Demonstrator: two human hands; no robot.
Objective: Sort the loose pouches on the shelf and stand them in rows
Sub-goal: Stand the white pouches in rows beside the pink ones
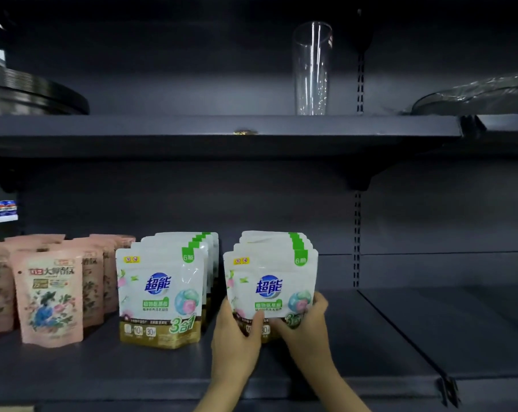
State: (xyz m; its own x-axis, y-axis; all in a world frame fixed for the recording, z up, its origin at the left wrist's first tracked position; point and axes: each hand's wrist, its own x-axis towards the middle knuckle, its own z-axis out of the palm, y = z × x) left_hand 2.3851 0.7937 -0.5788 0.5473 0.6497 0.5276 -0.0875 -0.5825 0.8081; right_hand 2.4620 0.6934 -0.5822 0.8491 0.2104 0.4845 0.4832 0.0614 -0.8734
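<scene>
Both hands were squaring up the right-hand row of white pouches (271, 281) on the lower shelf (370, 337): the left hand (237, 328) held the front pouch's lower left edge with its thumb across the face, and the right hand (307, 318) clasped the lower right corner, each grip full. Judging by this, the row was nearly finished; the next move probably called for letting go gently so that nothing toppled. A second white row (162, 292) and pink pouches (51, 295) stood to the left. On the upper shelf (222, 135), a tall glass (311, 69) looked empty.
</scene>
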